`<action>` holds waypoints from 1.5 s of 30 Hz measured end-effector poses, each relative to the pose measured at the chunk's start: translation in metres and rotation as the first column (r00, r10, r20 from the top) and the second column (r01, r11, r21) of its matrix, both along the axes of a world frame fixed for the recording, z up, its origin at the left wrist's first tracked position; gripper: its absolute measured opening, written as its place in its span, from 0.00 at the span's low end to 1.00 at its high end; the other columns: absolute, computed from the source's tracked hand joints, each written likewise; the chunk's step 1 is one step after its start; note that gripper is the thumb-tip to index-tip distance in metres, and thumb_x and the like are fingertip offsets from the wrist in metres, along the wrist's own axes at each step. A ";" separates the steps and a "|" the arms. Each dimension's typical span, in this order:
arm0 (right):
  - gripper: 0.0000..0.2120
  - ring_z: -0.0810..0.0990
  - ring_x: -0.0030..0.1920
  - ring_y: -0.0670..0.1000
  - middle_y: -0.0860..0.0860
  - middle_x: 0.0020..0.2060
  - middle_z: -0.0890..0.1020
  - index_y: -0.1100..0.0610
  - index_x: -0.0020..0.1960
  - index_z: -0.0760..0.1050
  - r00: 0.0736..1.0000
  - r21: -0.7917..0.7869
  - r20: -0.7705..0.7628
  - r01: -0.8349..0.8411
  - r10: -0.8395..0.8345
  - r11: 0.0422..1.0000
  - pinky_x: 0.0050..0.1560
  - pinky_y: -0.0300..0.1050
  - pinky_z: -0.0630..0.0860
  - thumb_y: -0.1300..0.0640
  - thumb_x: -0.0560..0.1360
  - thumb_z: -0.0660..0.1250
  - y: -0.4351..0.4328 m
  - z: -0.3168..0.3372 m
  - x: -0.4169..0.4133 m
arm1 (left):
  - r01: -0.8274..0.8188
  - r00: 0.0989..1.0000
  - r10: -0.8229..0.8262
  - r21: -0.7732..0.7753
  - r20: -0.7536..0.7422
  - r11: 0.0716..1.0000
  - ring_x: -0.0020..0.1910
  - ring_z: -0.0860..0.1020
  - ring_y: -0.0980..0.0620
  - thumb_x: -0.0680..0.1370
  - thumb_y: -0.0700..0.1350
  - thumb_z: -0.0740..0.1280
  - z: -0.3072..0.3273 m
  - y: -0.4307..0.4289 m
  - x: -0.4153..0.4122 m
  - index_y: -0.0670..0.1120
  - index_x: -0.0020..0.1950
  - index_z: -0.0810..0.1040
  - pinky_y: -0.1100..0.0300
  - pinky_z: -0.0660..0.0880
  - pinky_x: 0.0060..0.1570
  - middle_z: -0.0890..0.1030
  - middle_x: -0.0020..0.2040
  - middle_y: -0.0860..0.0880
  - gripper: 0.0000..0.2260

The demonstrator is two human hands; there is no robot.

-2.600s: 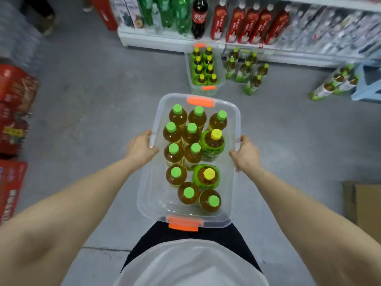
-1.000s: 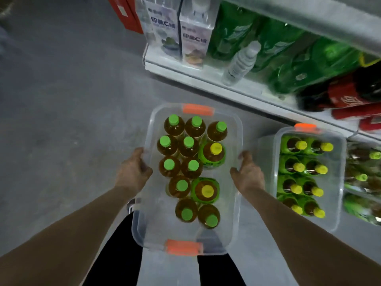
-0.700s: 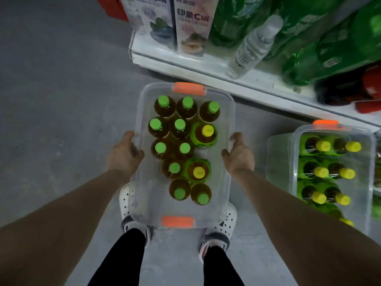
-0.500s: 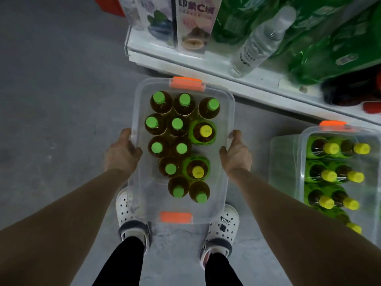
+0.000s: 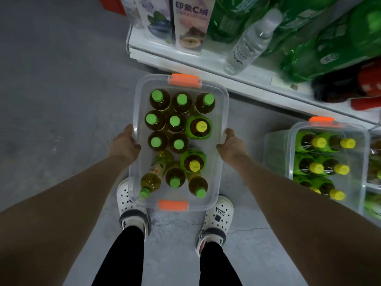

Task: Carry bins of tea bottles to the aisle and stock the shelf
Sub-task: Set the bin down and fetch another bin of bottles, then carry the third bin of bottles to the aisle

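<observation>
A clear plastic bin with orange latches hangs low over the floor in front of my feet. My left hand grips its left rim and my right hand grips its right rim. Inside stand several amber tea bottles with green caps and two green-labelled ones with yellow caps. One bottle at the near left of the bin has tipped over and leans on the wall. The white shelf lies just beyond the bin's far end.
A second clear bin of yellow-capped bottles sits on the floor at the right. The shelf holds juice cartons, a clear water bottle, large green bottles and red ones. Grey floor spreads to the left.
The bin has gone down towards the floor between my feet, beside the shelf. One bottle at its near left has toppled. Both hands keep their grip on the rims.
</observation>
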State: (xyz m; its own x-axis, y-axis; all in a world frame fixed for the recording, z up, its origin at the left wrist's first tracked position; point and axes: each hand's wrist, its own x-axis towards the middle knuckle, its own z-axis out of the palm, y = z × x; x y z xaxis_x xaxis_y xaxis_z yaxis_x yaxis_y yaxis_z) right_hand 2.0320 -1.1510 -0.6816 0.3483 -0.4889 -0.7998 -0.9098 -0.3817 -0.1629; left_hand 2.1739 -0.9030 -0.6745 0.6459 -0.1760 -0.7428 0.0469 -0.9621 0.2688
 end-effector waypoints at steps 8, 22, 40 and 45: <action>0.23 0.76 0.63 0.61 0.58 0.65 0.75 0.52 0.75 0.62 0.915 -0.072 0.023 -0.399 0.402 0.914 0.59 0.52 0.75 0.55 0.82 0.60 -0.033 0.128 -0.039 | 0.361 0.932 -0.355 0.080 -0.078 0.929 0.64 0.75 0.40 0.80 0.45 0.65 0.106 -0.034 -0.006 0.45 0.72 0.70 0.50 0.71 0.65 0.78 0.65 0.41 0.20; 0.25 0.76 0.62 0.63 0.60 0.66 0.74 0.57 0.74 0.64 0.806 -0.458 0.179 -0.440 0.565 0.772 0.56 0.54 0.74 0.53 0.80 0.63 -0.075 0.521 -0.135 | 0.882 0.431 -0.806 0.000 0.405 0.472 0.61 0.76 0.41 0.80 0.48 0.64 0.486 -0.140 -0.070 0.49 0.72 0.71 0.50 0.75 0.57 0.78 0.64 0.43 0.20; 0.25 0.79 0.53 0.63 0.59 0.56 0.77 0.59 0.74 0.66 0.981 -0.842 0.147 0.057 0.126 0.536 0.47 0.58 0.78 0.51 0.79 0.62 0.160 0.767 -0.345 | 0.822 -0.368 -0.361 0.118 0.857 -0.558 0.56 0.79 0.43 0.79 0.53 0.66 0.737 -0.124 -0.235 0.48 0.70 0.73 0.50 0.77 0.48 0.80 0.58 0.46 0.21; 0.25 0.77 0.58 0.61 0.56 0.60 0.76 0.55 0.75 0.64 0.980 -0.859 0.132 0.189 -0.152 0.475 0.52 0.55 0.74 0.49 0.80 0.63 0.243 0.783 -0.410 | 0.679 -0.406 -0.249 0.108 0.879 -0.726 0.54 0.80 0.40 0.78 0.51 0.69 0.755 -0.103 -0.313 0.45 0.67 0.76 0.49 0.77 0.48 0.82 0.56 0.44 0.20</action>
State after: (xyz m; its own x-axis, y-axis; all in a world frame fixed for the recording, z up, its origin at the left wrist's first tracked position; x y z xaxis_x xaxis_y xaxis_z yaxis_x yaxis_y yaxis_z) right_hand 1.6219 -0.9077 0.1014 0.1945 -0.9784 0.0705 -0.9745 -0.1846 0.1275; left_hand 1.8606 -1.0059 0.0809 -0.8360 -0.5093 0.2045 -0.5082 0.8590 0.0619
